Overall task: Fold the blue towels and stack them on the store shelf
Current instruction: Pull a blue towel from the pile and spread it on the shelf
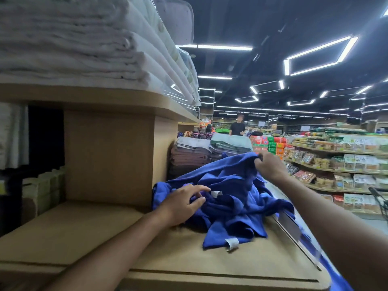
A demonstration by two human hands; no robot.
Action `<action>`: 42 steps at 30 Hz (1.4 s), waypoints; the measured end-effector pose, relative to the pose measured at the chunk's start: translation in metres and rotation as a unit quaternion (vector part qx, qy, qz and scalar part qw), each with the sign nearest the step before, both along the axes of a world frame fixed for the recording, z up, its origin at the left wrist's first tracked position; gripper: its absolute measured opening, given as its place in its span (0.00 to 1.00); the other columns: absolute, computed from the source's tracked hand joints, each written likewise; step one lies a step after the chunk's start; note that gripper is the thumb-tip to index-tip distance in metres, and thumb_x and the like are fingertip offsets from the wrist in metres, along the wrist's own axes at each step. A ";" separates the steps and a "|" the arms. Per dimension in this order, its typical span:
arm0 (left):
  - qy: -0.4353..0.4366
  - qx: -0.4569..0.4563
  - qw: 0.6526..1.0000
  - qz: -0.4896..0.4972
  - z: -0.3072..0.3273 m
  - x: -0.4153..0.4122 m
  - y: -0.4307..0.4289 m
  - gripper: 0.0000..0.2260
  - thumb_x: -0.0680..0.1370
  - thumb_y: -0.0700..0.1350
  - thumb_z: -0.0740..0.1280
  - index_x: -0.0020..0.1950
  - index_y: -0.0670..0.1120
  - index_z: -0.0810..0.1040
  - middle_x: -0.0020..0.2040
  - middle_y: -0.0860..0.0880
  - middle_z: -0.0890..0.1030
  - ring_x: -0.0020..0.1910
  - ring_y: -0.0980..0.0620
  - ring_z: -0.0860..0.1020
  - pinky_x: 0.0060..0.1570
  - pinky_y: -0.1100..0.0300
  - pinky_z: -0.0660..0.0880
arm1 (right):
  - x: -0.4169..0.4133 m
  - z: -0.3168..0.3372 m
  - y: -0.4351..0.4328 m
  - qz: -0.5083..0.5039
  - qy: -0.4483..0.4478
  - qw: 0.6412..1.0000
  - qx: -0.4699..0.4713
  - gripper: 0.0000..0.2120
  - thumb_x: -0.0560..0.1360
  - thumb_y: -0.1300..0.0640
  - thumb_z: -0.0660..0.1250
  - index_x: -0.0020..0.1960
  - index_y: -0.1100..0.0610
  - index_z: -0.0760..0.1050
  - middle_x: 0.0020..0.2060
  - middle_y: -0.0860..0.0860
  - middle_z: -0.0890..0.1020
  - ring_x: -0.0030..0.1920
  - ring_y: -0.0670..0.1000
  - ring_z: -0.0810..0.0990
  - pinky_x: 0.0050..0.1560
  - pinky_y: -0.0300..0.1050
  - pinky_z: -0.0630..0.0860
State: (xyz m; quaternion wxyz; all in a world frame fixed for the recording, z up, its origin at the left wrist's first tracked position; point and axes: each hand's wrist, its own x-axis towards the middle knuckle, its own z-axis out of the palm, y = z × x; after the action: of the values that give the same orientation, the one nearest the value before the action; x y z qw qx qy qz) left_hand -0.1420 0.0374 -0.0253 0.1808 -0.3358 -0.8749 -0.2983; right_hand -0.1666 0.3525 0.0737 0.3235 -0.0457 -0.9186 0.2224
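Note:
A crumpled heap of blue towels [233, 204] lies on the light wooden store shelf [84, 234], towards its right edge. White labels show on the cloth. My right hand [269, 166] pinches a raised corner of a blue towel at the top of the heap, lifting it. My left hand [184, 202] rests on the left side of the heap with fingers spread, touching the cloth without gripping it.
A wooden upright [109, 158] stands behind the heap, carrying an upper shelf with stacked white linens [73, 45]. Folded brown and green towel stacks [210, 152] sit farther back. A person in black [237, 127] stands down the aisle. Packaged goods shelves [340, 164] line the right.

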 end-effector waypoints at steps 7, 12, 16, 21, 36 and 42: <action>-0.108 0.139 0.984 -0.018 -0.002 -0.007 0.003 0.14 0.85 0.53 0.58 0.53 0.54 0.84 0.46 0.57 0.83 0.42 0.62 0.80 0.48 0.58 0.74 | 0.046 0.111 -0.030 0.136 0.142 0.981 -0.005 0.07 0.78 0.59 0.64 0.42 0.54 0.78 0.36 0.55 0.82 0.35 0.52 0.78 0.36 0.44 0.73; -0.327 0.357 0.875 0.001 0.017 -0.001 0.001 0.27 0.85 0.61 0.48 0.54 0.45 0.81 0.45 0.44 0.84 0.28 0.49 0.78 0.26 0.62 0.71 | 0.124 0.162 -0.090 0.299 0.105 0.948 -0.032 0.08 0.81 0.63 0.62 0.48 0.61 0.79 0.38 0.55 0.77 0.39 0.51 0.75 0.39 0.50 0.74; -0.392 0.453 0.795 0.089 0.026 -0.004 -0.014 0.29 0.84 0.62 0.49 0.38 0.44 0.76 0.29 0.48 0.82 0.24 0.49 0.70 0.29 0.62 0.63 | 0.198 0.139 -0.119 0.508 -0.089 0.837 -0.182 0.06 0.73 0.63 0.68 0.48 0.65 0.74 0.38 0.59 0.78 0.34 0.50 0.78 0.34 0.39 0.76; -0.319 0.409 0.832 0.198 0.013 -0.013 -0.036 0.21 0.82 0.57 0.59 0.34 0.47 0.71 0.25 0.50 0.74 0.20 0.52 0.66 0.23 0.68 0.61 | 0.217 0.035 -0.120 0.421 -0.512 0.724 0.189 0.07 0.79 0.56 0.70 0.42 0.49 0.80 0.35 0.40 0.81 0.38 0.40 0.77 0.44 0.38 0.75; -0.058 0.207 0.975 0.060 -0.012 -0.007 -0.010 0.07 0.75 0.45 0.72 0.51 0.50 0.87 0.46 0.52 0.87 0.46 0.54 0.83 0.54 0.52 0.79 | 0.071 -0.052 -0.157 0.185 -0.254 0.939 -0.139 0.24 0.75 0.36 0.69 0.40 0.57 0.71 0.26 0.52 0.68 0.20 0.48 0.68 0.23 0.35 0.60; -0.039 0.457 0.886 0.065 0.004 0.005 -0.023 0.10 0.77 0.39 0.69 0.56 0.49 0.74 0.49 0.51 0.79 0.42 0.64 0.77 0.52 0.57 0.74 | 0.074 -0.042 -0.155 0.368 -0.137 0.844 -0.365 0.09 0.82 0.56 0.66 0.56 0.62 0.79 0.41 0.56 0.79 0.38 0.53 0.77 0.35 0.43 0.69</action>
State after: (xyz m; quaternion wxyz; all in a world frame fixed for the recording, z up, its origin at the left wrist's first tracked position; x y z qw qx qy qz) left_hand -0.1365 0.0143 -0.0215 0.2990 -0.1468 -0.6677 -0.6657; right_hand -0.0927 0.1978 0.0318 0.0483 0.1509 -0.7551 0.6361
